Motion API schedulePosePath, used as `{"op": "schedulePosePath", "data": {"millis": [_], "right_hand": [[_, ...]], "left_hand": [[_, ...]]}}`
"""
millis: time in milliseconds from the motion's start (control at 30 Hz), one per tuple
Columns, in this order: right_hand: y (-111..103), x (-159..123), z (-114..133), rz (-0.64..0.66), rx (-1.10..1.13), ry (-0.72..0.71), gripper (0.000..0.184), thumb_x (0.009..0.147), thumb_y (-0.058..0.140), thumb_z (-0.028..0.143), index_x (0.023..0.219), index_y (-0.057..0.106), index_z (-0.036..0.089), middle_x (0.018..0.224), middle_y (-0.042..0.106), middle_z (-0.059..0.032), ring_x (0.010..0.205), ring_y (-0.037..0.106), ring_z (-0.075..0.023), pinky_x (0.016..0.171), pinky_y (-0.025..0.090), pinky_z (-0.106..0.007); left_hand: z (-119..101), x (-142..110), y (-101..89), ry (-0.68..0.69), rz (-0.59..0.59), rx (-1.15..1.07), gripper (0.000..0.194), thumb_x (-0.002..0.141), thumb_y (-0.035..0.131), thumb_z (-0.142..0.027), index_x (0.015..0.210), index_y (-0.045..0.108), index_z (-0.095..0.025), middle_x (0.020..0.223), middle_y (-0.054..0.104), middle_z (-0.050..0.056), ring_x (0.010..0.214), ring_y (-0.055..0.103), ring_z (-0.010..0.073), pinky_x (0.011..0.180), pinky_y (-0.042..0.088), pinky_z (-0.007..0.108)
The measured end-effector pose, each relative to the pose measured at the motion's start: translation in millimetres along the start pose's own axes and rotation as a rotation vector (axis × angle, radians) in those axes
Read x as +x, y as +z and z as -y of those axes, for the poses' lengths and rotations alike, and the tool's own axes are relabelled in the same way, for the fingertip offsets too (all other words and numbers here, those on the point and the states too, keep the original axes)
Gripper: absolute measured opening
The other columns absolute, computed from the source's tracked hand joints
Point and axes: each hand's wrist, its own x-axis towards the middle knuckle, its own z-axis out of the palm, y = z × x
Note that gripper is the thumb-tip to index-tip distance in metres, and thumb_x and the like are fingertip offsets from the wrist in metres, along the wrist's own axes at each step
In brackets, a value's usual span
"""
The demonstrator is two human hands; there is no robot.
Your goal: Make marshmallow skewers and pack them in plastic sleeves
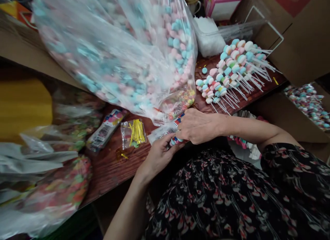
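My left hand (159, 155) pinches a short row of pastel pieces that looks like a marshmallow skewer (176, 141), low over the table's front edge. Curled close beside it is my right hand (197, 126), closed, its fingertips mostly hidden by the back of the hand. Just beyond the hands lie printed clear bags (163, 130). To their left rests a small packet of gold twist ties (138, 132). A pile of marshmallow skewers on white sticks (235, 69) covers the table's right part.
A huge clear bag of pastel marshmallows (123, 57) fills the back. At left stands a bag of coloured gummies (62, 185), near a stack of printed bags (105, 130). A cardboard box (291, 112) holds more skewers at right. The wooden table (113, 167) ends near my body.
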Motion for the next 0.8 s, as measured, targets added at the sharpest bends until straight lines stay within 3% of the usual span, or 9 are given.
{"op": "schedulePosePath", "data": {"millis": [167,233,333,467,600,800], "right_hand": [[9.0,5.2,8.7,0.001,0.096,0.094,0.015,0.085,0.056,0.016,0.091,0.069,0.015,0.084,0.072,-0.0072,0.064,0.052,-0.014,0.058,0.023,-0.028],[12.5,5.0,6.4,-0.035,0.114,0.073,0.013,0.085,0.057,0.018,0.089,0.069,0.015,0.083,0.071,-0.0068,0.065,0.052,-0.0146,0.058,0.023,-0.029],[17.8,0.7,-1.9,-0.172,0.093,0.048,0.014,0.088,0.054,0.018,0.087,0.067,0.014,0.082,0.069,-0.0073,0.07,0.051,-0.0154,0.061,0.026,-0.029],[20.4,-7.0,-10.8,-0.357,-0.026,-0.043,0.016,0.09,0.049,0.013,0.088,0.064,0.015,0.088,0.065,-0.0069,0.079,0.049,-0.0166,0.07,0.031,-0.031],[17.7,-12.6,-12.6,-0.418,-0.15,0.022,0.016,0.093,0.049,0.02,0.085,0.063,0.016,0.084,0.063,-0.0053,0.079,0.047,-0.0174,0.072,0.029,-0.032],[18.5,-17.3,-0.9,-0.375,-0.172,0.016,0.015,0.092,0.049,0.016,0.085,0.062,0.016,0.082,0.065,-0.0045,0.076,0.048,-0.017,0.073,0.028,-0.033]], "left_hand": [[1.4,3.7,13.7,0.049,-0.109,-0.009,0.024,0.086,0.064,-0.036,0.098,0.069,-0.016,0.091,0.072,0.004,0.085,0.062,0.0184,0.083,0.048,0.03],[0.8,3.5,13.3,0.048,-0.117,-0.033,0.03,0.083,0.068,-0.037,0.104,0.068,-0.016,0.097,0.072,0.004,0.089,0.062,0.0192,0.085,0.048,0.03],[1.5,-0.1,7.9,0.027,-0.112,0.005,0.045,0.077,0.075,-0.038,0.115,0.064,-0.017,0.104,0.07,0.004,0.096,0.061,0.0209,0.089,0.047,0.032],[9.0,-6.1,5.3,-0.011,-0.147,0.031,0.026,0.08,0.07,-0.038,0.093,0.066,-0.015,0.08,0.065,-0.001,0.073,0.056,0.0149,0.072,0.046,0.026],[18.9,-8.7,8.8,-0.018,-0.253,0.025,0.03,0.075,0.074,-0.04,0.089,0.065,-0.016,0.071,0.059,-0.004,0.064,0.05,0.0119,0.061,0.041,0.023],[30.4,-11.9,8.0,0.008,-0.423,0.393,0.013,0.077,0.069,-0.028,0.087,0.066,-0.019,0.075,0.066,0.001,0.069,0.057,0.0157,0.066,0.042,0.026]]}}
